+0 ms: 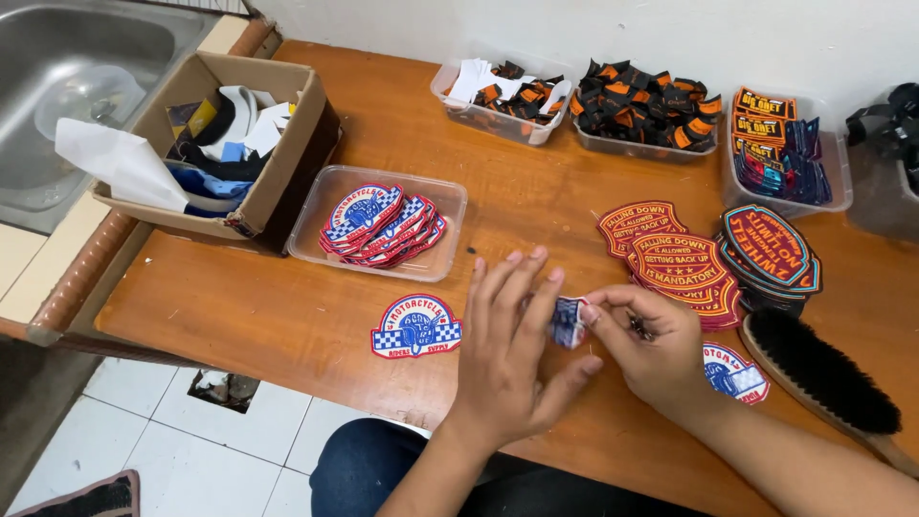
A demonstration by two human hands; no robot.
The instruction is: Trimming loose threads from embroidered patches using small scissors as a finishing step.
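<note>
Patches were what both hands were busy with, and one small blue, white and red patch (pixel 568 321) sat between them, just above the front edge of the wooden table (pixel 287 316). The left hand (pixel 512 349) lay spread, its fingers (pixel 522 287) straight and loose, with only the thumb pressing the patch from the side. The right hand (pixel 651 349) pinched the other edge of that patch with its thumb and first finger, and its other fingers were curled in. Something small and dark seemed to be tucked in that hand too, but it was too little to tell what. One finished-looking round patch (pixel 416 326) lay flat on the table, well to the left of the hands. Another one like it (pixel 735 371) lay just by the right wrist. A clear tray (pixel 316 239) behind them held a stack of the same blue and red patches (pixel 378 225), so it looked like many were sorted and this one was not put away yet. Red and yellow patches (pixel 675 263) lay in a loose pile to the right, next to a darker pile (pixel 771 249). A black brush (pixel 823 373) rested near the right arm. More trays of small dark pieces (pixel 641 105) stood at the back, and a cardboard box (pixel 297 134) sat by the sink (pixel 57 48).
</note>
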